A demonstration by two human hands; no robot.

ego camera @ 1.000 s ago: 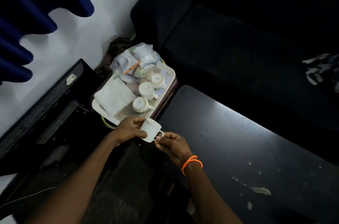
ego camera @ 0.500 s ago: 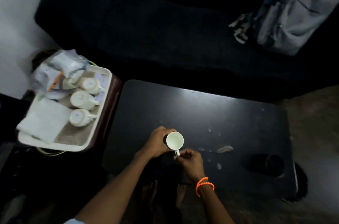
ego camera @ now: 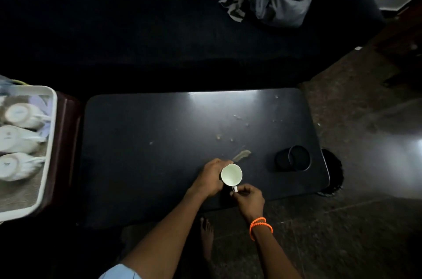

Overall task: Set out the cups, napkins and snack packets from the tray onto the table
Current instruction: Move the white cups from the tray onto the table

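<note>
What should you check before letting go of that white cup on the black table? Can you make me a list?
1. Cup upright, mouth up: ok.
2. Both hands holding it, left hand round the body, right hand at the handle: ok.
3. Cup's bottom resting on the table: cannot tell.
4. Far enough from the table's near edge: ok, but rather close.
5. Apart from the black round object: ok.
6. Table clean there: not ok, a smear lies just beyond.
</note>
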